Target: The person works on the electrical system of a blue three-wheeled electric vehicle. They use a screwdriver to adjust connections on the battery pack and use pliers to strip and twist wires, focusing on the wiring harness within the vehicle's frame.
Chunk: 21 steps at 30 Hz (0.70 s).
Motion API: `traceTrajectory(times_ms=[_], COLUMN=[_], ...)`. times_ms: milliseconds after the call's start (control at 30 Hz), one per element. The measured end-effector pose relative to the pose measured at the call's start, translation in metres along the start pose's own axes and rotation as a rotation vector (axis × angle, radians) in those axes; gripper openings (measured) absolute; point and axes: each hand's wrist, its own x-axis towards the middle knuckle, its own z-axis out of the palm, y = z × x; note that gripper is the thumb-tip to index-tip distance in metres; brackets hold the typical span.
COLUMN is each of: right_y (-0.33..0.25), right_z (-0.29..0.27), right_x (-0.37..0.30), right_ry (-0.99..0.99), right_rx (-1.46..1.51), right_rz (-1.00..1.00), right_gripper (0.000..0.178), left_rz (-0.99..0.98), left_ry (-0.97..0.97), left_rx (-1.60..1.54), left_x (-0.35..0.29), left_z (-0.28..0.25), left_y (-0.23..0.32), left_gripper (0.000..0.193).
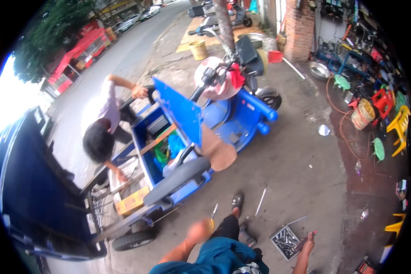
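Blue three-wheeled cart (255, 119) biggest thing here, parked on the ground, dark blue cargo bed (36, 196) at its rear, apparently tipped up. Co-worker (98, 141) leaning in on the far side, one hand (121, 176) down in the open frame. Blue panel (178, 109) upright at the front edge of the open compartment (146, 171); spare tyre (178, 180) along the near edge; yellow block (132, 201) on the frame behind it.

Wearer's hands well apart. Left hand (199, 232) blurred, just beside a yellow-handled tool (214, 211); can't tell if gripping. Right hand (308, 246) looks closed round a dark tool with a red end (301, 244), at the right edge of the metal tray (273, 238). Tray is on the ground, full of loose tools (285, 242); thin rod (298, 219) at its far corner, pale rod (260, 202) nearer the cart.

Handling, my call: lift the tool clear of the tray's edge so nothing snags, point away from the leg, step around the rods, and check the co-worker's fingers before touching the frame.
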Motion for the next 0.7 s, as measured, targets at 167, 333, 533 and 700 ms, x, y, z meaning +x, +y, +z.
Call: traceTrajectory(times_ms=[167, 333, 533, 700], right_y=[-0.05, -0.014, -0.114, -0.205], right_z=[0.053, 0.011, 0.15, 0.344], right_x=[0.022, 0.048, 0.023, 0.006], right_ry=[0.166, 0.184, -0.028, -0.625], right_rx=[-0.076, 0.057, 0.073, 0.048], right_rz=[0.003, 0.156, 0.063, -0.112], right_gripper=[0.027, 0.032, 0.026, 0.058], left_rz=[0.182, 0.416, 0.552, 0.751], left_ry=[-0.102, -0.06, -0.282, -0.288], left_rx=[0.012, -0.144, -0.188, -0.23], left_x=[0.096, 0.145, 0.178, 0.202], left_z=[-0.032, -0.113, -0.164, -0.162], left_y=[0.079, 0.176, 0.273, 0.35], left_gripper=[0.045, 0.039, 0.048, 0.043])
